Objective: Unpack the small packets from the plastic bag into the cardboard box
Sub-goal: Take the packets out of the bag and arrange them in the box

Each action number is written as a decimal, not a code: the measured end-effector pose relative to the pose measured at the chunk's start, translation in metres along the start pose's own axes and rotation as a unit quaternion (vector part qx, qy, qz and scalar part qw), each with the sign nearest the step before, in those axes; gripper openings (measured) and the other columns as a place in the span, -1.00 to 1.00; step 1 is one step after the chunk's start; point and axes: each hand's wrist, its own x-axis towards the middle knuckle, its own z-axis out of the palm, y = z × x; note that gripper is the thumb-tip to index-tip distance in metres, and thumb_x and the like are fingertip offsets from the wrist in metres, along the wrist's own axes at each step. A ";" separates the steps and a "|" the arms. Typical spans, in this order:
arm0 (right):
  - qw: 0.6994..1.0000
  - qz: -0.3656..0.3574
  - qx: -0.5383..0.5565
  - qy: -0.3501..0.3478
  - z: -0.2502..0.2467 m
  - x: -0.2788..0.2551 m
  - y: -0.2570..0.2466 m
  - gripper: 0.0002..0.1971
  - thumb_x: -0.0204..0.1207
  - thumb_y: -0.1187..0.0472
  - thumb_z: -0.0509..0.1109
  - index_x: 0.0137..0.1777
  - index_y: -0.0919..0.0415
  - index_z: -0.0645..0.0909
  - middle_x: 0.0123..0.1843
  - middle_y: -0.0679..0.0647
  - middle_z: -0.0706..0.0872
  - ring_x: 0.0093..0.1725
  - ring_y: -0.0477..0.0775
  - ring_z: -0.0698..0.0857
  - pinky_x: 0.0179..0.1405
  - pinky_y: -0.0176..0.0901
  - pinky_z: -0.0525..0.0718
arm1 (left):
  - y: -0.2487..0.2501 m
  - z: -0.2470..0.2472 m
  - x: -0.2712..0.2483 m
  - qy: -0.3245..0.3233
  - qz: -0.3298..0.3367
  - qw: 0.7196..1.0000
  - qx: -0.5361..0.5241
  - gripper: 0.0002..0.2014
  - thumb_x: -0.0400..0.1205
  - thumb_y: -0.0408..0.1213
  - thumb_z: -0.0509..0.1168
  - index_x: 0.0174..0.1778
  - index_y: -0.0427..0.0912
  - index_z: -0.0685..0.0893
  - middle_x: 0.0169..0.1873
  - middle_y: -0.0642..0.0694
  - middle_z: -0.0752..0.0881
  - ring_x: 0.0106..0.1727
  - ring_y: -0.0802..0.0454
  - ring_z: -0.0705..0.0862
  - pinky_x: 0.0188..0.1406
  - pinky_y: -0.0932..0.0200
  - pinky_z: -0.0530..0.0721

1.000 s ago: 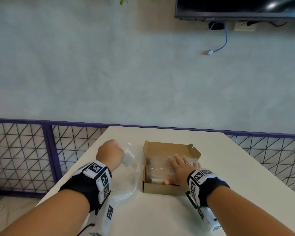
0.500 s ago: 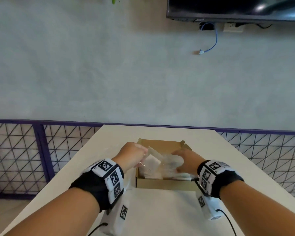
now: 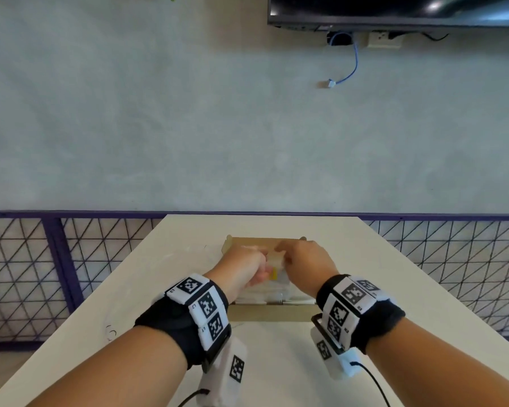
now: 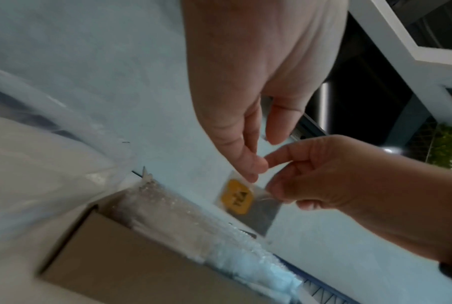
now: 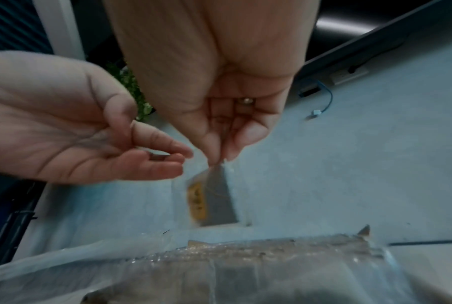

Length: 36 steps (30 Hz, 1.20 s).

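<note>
Above the cardboard box [image 3: 265, 315], small packet [image 4: 248, 202] with yellow label, pinched at its top by right hand [image 3: 307, 264], left hand [image 3: 241, 267] fingertips touching it, bubble wrap [image 4: 193, 230] inside the box

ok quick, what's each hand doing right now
left hand: fingers curled beside the small packet, grip cannot be told
right hand: pinching the small packet by its top edge
</note>
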 end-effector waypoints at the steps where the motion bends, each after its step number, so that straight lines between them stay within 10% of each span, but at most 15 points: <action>1: 1.000 0.016 0.011 0.010 -0.001 0.000 0.004 -0.65 0.57 0.30 0.19 0.32 0.10 0.57 0.11 0.11 0.74 0.12 0.13 0.68 0.06 -0.15 0.56 | -0.004 -0.003 0.000 -0.011 0.016 1.000 0.017 -0.54 0.57 -0.66 0.09 0.26 -0.13 0.60 -0.10 -0.01 0.63 -0.07 0.09 0.66 -0.12 0.25 0.67; 5: 0.989 0.061 0.114 0.069 0.001 0.005 0.031 -0.60 0.50 0.46 0.15 0.21 0.13 0.65 -0.06 0.06 0.73 -0.06 0.08 0.65 -0.06 -0.20 0.58 | -0.024 -0.011 0.004 -0.047 0.052 0.986 0.151 -0.67 0.59 -0.60 0.15 0.01 -0.13 0.71 -0.22 0.06 0.65 -0.27 0.22 0.59 -0.42 0.48 0.53; 10: 0.986 -0.021 0.162 0.022 0.010 -0.003 0.034 -0.58 0.41 0.56 0.22 0.04 0.02 0.59 -0.25 -0.14 0.59 -0.21 -0.01 0.57 -0.20 -0.34 0.51 | -0.045 -0.012 0.014 -0.092 0.055 0.907 0.407 -0.74 0.63 -0.42 0.15 0.04 0.00 0.65 -0.16 0.02 0.61 -0.01 0.10 0.53 0.09 0.24 0.54; 13: 0.992 -0.085 0.098 0.009 0.022 -0.004 0.034 -0.50 0.34 0.61 0.12 -0.31 -0.14 0.30 -0.36 -0.12 0.48 -0.33 0.05 0.50 -0.36 -0.24 0.46 | -0.051 -0.018 0.021 -0.064 0.049 0.886 0.457 -0.79 0.62 -0.40 0.12 -0.24 -0.02 0.55 -0.25 -0.01 0.57 -0.05 0.03 0.52 -0.01 0.17 0.52; 17: 0.990 -0.135 0.001 -0.042 0.029 0.002 0.036 -0.57 0.32 0.66 0.15 -0.23 0.08 0.60 -0.11 0.03 0.66 -0.11 0.17 0.64 -0.18 -0.08 0.59 | -0.055 -0.021 0.024 -0.084 0.015 0.895 0.437 -0.69 0.56 -0.50 0.13 -0.47 -0.09 0.36 -0.44 0.04 0.39 -0.27 0.07 0.46 -0.32 0.30 0.37; 22: 0.975 -0.114 -0.120 -0.146 0.033 0.010 0.030 -0.53 0.44 0.55 0.24 0.24 0.12 0.66 0.36 0.00 0.62 0.31 0.10 0.61 0.32 -0.09 0.57 | -0.058 -0.027 0.027 -0.078 0.010 0.921 0.381 -0.79 0.62 -0.45 0.17 0.03 -0.16 0.68 -0.04 0.00 0.62 0.09 0.01 0.55 0.12 0.23 0.47; 25: 0.959 -0.114 -0.175 -0.191 0.034 0.013 0.027 -0.53 0.50 0.51 0.22 0.34 0.13 0.59 0.41 0.05 0.59 0.36 0.12 0.58 0.38 -0.03 0.54 | -0.061 -0.027 0.029 -0.070 0.005 0.934 0.351 -0.79 0.63 -0.45 0.16 -0.20 -0.13 0.64 -0.18 0.03 0.61 0.06 -0.02 0.56 0.07 0.20 0.48; 31: 0.932 -0.171 -0.242 -0.208 0.031 0.006 0.018 -0.58 0.55 0.49 0.16 0.34 0.19 0.58 0.39 0.10 0.56 0.35 0.18 0.52 0.32 -0.04 0.53 | -0.064 -0.032 0.030 -0.064 0.039 0.940 0.334 -0.79 0.59 -0.44 0.24 -0.26 -0.06 0.65 -0.32 0.09 0.56 -0.23 0.15 0.54 -0.28 0.38 0.47; 36: 0.936 -0.177 -0.242 -0.186 0.017 0.006 0.005 -0.72 0.47 0.54 0.20 0.00 0.18 0.56 0.06 0.12 0.55 -0.09 0.07 0.50 -0.11 -0.15 0.46 | -0.064 -0.030 0.028 -0.056 0.045 0.935 0.348 -0.77 0.54 -0.43 0.27 -0.36 -0.02 0.56 -0.20 0.05 0.61 -0.06 0.09 0.58 -0.22 0.39 0.50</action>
